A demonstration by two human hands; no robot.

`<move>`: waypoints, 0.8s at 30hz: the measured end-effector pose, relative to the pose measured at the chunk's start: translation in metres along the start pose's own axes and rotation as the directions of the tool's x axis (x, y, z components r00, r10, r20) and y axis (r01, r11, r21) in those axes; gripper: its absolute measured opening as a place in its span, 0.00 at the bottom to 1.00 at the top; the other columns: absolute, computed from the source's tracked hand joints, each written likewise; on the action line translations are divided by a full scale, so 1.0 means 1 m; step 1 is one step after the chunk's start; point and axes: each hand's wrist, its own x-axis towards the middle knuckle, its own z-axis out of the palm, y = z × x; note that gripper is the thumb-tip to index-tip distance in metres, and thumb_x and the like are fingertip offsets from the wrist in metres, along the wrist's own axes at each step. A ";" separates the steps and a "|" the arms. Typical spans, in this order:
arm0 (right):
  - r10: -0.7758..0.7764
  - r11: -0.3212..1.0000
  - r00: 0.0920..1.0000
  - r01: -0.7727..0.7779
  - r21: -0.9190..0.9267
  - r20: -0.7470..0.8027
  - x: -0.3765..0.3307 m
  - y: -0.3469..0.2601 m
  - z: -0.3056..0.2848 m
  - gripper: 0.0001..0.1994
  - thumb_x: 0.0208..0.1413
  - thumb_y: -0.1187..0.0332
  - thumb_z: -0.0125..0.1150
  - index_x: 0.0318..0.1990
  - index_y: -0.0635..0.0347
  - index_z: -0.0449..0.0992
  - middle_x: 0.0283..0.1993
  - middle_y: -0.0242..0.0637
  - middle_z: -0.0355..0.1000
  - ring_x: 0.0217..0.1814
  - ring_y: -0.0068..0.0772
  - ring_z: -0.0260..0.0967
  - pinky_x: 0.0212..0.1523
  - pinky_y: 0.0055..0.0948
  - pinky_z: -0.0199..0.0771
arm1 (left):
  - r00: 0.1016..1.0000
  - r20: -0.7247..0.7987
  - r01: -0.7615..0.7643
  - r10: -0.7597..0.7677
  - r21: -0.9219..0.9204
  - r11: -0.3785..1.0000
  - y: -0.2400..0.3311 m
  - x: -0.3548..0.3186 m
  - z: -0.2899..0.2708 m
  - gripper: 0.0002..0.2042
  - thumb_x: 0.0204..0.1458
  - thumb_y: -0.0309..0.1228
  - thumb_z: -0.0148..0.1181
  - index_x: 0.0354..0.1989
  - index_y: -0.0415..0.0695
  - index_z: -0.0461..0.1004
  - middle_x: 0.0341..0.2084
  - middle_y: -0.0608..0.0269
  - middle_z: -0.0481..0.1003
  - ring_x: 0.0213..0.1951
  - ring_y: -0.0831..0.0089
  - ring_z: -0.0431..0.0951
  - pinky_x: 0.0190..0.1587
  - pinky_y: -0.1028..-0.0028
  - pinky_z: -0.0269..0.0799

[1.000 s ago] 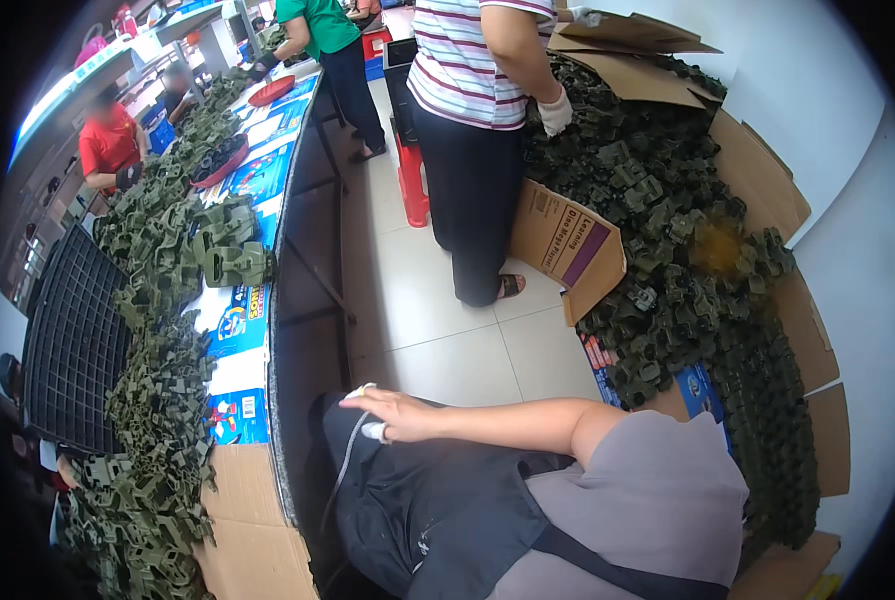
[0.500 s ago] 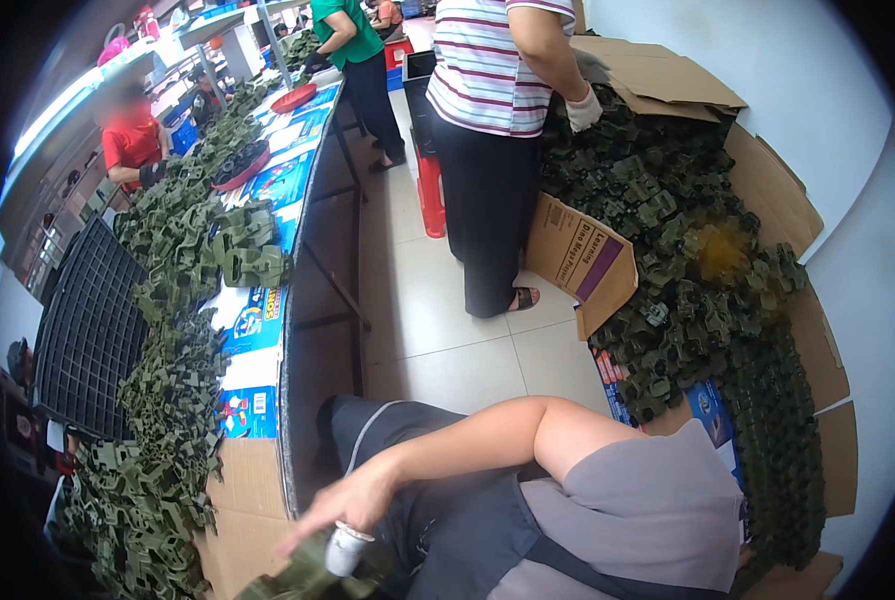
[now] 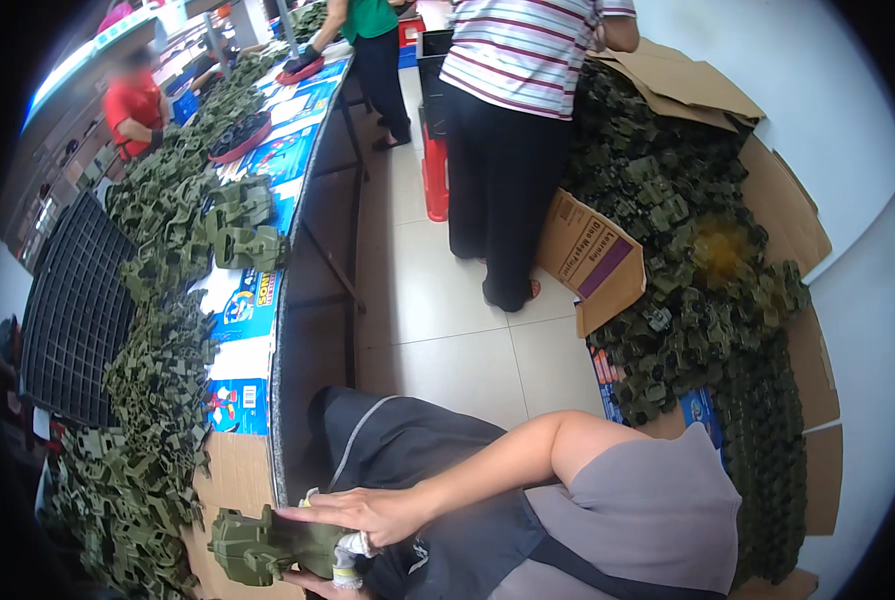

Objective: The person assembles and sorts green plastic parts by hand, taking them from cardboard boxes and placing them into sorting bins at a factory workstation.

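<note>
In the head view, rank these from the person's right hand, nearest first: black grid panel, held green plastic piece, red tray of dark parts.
1. Green plastic piece: at the right hand.
2. Black grid panel: left.
3. Red tray: farther up the table.

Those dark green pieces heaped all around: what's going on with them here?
The person wearing the camera holds a green plastic piece between the right hand and left hand, above bare cardboard on the table. The left hand is mostly out of view. Green parts lie heaped along the table, with another pile on the picture's right. A co-worker in stripes stands beside that pile; others in green and red are at the table.
</note>
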 end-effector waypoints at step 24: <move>0.041 0.829 0.947 0.146 -0.540 0.320 0.185 0.114 -0.002 0.26 0.37 0.68 0.59 0.50 0.57 0.68 0.49 0.53 0.61 0.45 0.53 0.61 0.45 0.42 0.64 | 0.823 0.105 0.444 -0.558 -0.731 0.518 -0.036 -0.095 -0.095 0.22 0.45 0.31 0.59 0.49 0.35 0.64 0.40 0.51 0.71 0.40 0.61 0.75 0.40 0.65 0.75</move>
